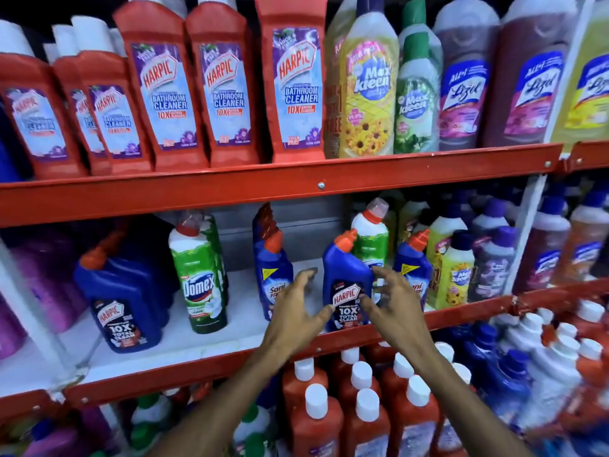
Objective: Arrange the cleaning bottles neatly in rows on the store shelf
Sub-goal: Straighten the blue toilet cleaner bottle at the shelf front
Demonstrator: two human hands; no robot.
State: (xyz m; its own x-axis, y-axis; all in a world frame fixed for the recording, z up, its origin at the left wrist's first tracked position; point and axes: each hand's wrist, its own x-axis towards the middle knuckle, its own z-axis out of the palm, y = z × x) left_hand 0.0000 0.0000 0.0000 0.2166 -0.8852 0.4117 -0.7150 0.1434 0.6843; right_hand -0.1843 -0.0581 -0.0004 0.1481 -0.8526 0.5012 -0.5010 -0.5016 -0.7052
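Note:
A blue Harpic bottle point(346, 278) with an orange cap stands upright near the front edge of the middle shelf point(197, 328). My left hand point(298, 311) is just left of it, fingers spread, thumb tip at its label. My right hand point(395, 301) is just right of it, fingers apart, thumb near the label. Neither hand grips the bottle. Blue Sani Fresh bottles stand on either side: one point(273, 275) behind my left hand, one point(413, 268) behind my right. A green Domex bottle point(201, 278) and a larger blue Harpic bottle point(122, 308) stand further left.
Red Harpic bathroom cleaner bottles point(227, 87) and Max Kleen and Lizol bottles point(464, 84) fill the top shelf. Yellow and purple bottles point(461, 268) crowd the middle shelf's right. White-capped red bottles point(362, 407) pack the bottom shelf. A red shelf rail point(296, 189) runs overhead.

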